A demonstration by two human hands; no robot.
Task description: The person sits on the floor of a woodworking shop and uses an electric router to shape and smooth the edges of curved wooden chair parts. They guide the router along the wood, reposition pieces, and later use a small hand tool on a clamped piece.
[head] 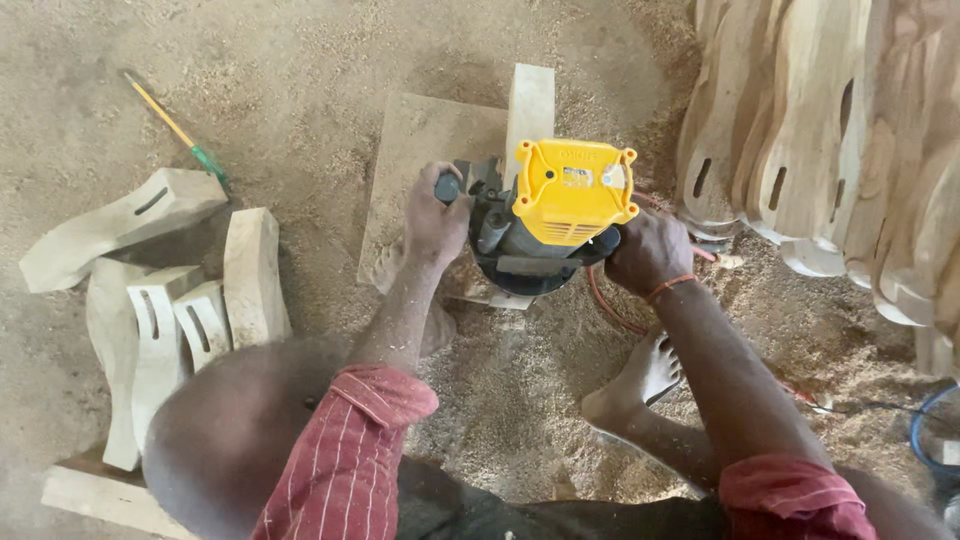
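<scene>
A yellow-topped electric router (560, 205) stands on a pale wooden piece (528, 105) that lies over a flat board (420, 160) on the sawdust floor. My left hand (435, 215) grips the router's left handle. My right hand (648, 250) grips its right handle, with an orange band around the wrist. The router's dark base hides the wood directly under it. A bare foot (640, 375) rests on the sawdust just below the tool, and another foot is partly hidden under my left forearm.
Several curved, slotted wooden pieces (180, 290) lie at the left. A stack of similar carved pieces (830, 150) leans at the right. A screwdriver with a green handle (175, 125) lies upper left. An orange cable (605, 305) runs from the router; a blue hose (925, 440) is at right.
</scene>
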